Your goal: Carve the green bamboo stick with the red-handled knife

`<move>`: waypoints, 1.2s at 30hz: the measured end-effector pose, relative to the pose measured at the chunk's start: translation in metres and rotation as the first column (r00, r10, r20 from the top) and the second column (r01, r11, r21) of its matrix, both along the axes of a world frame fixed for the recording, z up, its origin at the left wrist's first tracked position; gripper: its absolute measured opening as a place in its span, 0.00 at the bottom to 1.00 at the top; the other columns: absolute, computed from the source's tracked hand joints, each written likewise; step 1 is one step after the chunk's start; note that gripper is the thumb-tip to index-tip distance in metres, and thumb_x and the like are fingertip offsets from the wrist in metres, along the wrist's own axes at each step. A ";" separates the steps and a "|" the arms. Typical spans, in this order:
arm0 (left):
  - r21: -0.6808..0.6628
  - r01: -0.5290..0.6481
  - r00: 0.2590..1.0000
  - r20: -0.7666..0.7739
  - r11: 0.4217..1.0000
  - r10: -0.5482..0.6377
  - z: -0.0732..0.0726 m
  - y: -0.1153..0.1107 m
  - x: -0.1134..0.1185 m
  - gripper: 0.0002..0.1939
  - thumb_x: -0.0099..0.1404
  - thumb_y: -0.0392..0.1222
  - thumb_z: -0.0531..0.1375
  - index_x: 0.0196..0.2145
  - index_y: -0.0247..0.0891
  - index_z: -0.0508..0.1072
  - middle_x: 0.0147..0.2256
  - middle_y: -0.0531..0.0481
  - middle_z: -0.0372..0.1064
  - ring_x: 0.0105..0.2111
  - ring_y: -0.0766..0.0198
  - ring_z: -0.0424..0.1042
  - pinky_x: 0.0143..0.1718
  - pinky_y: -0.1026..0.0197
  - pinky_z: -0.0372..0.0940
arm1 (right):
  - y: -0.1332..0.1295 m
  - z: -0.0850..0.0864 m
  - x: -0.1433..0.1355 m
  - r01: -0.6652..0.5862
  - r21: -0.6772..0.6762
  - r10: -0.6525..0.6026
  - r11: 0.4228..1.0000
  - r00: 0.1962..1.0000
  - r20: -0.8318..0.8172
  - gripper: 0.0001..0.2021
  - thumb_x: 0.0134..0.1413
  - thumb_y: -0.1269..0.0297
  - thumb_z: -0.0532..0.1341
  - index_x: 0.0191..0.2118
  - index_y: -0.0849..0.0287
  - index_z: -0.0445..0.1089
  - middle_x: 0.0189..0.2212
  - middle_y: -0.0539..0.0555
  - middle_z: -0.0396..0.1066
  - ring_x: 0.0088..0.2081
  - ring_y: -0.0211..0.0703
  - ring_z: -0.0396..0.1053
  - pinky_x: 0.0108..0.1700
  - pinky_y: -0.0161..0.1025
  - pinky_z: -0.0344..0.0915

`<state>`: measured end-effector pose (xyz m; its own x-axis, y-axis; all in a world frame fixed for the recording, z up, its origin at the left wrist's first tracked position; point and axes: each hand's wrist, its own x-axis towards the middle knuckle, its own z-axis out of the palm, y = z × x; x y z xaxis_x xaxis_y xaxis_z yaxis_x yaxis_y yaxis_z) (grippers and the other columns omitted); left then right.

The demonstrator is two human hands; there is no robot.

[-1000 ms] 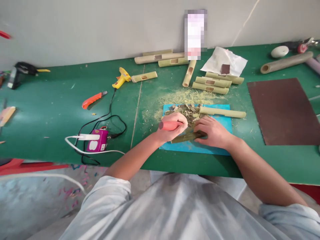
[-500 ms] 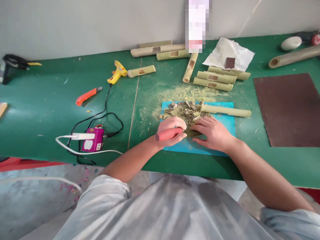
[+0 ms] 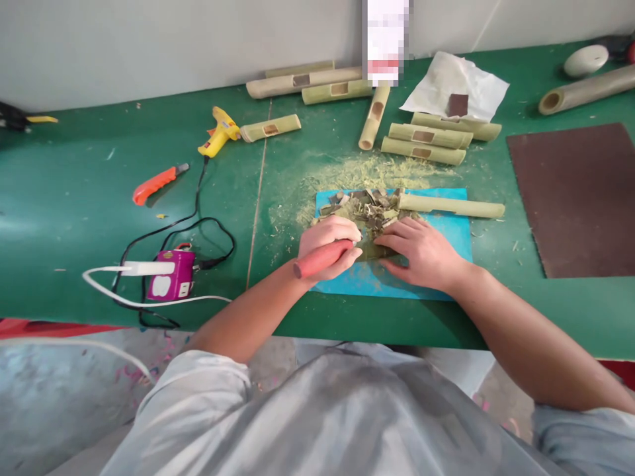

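Note:
My left hand (image 3: 328,243) is closed round the red handle (image 3: 322,260) of a tool whose working end is mostly hidden by the fingers. The handle points down and left. My right hand (image 3: 421,252) rests with its fingertips and thumb on a bamboo piece (image 3: 370,251), partly covered, between both hands. Under them lies a blue mat (image 3: 397,287). Dark and pale bamboo chips (image 3: 374,206) are heaped just beyond my fingers. A longer bamboo tube (image 3: 456,205) lies across the mat's right edge, apart from both hands.
Several notched bamboo tubes (image 3: 421,151) lie behind the shavings. An orange utility knife (image 3: 159,185), a yellow glue gun (image 3: 221,132) and a purple power adapter (image 3: 171,274) with cables are on the left. A brown sheet (image 3: 578,201) lies right. White paper (image 3: 454,82) sits at the back.
My left hand and the red-handled tool have drawn slightly left, widening the gap to my right hand and showing more of the bamboo piece. My right hand stays on it. The view has shifted slightly.

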<state>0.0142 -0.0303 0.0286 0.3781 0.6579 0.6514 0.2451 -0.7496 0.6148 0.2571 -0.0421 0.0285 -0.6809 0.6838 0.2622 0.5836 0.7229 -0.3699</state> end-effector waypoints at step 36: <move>-0.211 0.264 0.964 0.040 0.941 -0.262 -0.001 -0.002 0.007 0.08 0.68 0.46 0.66 0.38 0.40 0.77 0.38 0.46 0.79 0.40 0.62 0.80 0.43 0.59 0.74 | 0.007 0.013 0.012 -0.011 -0.159 0.025 0.987 0.996 0.088 0.09 0.52 0.59 0.67 0.36 0.56 0.71 0.35 0.55 0.72 0.38 0.49 0.65 0.41 0.44 0.58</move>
